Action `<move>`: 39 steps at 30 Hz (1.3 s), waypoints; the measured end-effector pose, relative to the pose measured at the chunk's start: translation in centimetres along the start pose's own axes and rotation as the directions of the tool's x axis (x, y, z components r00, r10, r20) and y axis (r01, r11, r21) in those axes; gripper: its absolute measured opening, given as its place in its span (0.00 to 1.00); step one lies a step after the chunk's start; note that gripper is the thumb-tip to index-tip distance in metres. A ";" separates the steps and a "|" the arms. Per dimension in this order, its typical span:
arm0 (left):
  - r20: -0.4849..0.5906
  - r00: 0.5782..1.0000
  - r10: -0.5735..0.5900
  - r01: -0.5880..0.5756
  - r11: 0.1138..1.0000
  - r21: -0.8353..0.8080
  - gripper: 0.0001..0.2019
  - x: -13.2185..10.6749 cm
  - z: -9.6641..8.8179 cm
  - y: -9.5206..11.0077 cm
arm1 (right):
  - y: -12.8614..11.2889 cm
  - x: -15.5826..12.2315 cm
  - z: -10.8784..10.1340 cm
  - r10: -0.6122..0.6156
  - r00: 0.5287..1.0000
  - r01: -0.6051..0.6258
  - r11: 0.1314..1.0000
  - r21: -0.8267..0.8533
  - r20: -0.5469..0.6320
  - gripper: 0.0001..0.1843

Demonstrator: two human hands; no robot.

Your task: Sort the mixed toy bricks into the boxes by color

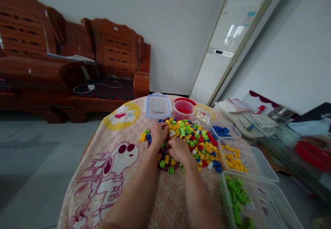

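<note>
A heap of mixed toy building bricks [204, 149] in yellow, green, blue, red and white lies on the cloth-covered round table. At the heap's left side, my left hand [159, 133] bends its fingers down among the bricks. Close by on the right, my right hand [179, 148] has its fingers drawn together, pointing left into the heap. Both hands look closed; what their fingertips hold, if anything, is too small or hidden to name. A yellow brick [143, 137] lies just left of my left hand, and a green brick [171, 170] sits at the heap's near edge.
Around the heap stand a round tub [184, 109] with red bricks, plus clear boxes with blue bricks [221, 131], yellow bricks [234, 160] and green bricks [236, 194]. A blue-rimmed lid [158, 106] lies at the back, near white bricks [201, 116]. A glass-topped table [274, 136] adjoins at right.
</note>
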State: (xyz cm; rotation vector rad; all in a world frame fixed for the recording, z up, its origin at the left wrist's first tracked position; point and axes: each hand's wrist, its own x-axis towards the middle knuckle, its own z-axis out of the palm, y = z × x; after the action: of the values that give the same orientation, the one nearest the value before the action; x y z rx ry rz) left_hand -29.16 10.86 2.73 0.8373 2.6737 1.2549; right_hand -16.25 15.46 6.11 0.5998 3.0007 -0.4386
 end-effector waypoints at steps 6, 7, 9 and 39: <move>-0.005 1.000 0.009 -0.009 1.000 -0.006 0.16 0.1 0.3 -0.3 | 2.7 0.0 -0.3 0.057 0.998 -0.039 0.698 0.715 -0.002 0.07; -0.008 1.000 0.015 -0.015 1.000 -0.006 0.16 0.1 0.2 -0.3 | 3.2 -0.1 -0.4 0.081 0.997 -0.037 0.610 0.792 -0.016 0.10; -0.011 1.000 0.023 -0.023 1.000 -0.006 0.16 0.1 0.1 -0.2 | 4.3 -0.4 -0.9 0.149 0.986 0.000 0.465 0.885 -0.078 0.16; -0.023 1.000 0.010 -0.009 1.000 0.027 0.16 0.0 0.4 -0.3 | 16.0 -0.9 0.2 0.867 0.341 0.501 0.159 0.851 -0.363 0.38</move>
State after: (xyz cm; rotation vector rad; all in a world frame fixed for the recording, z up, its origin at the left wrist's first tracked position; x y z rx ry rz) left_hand -29.19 10.99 2.29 0.8449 2.7144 1.2406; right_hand -9.26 29.25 1.75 2.0594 2.2911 -3.2320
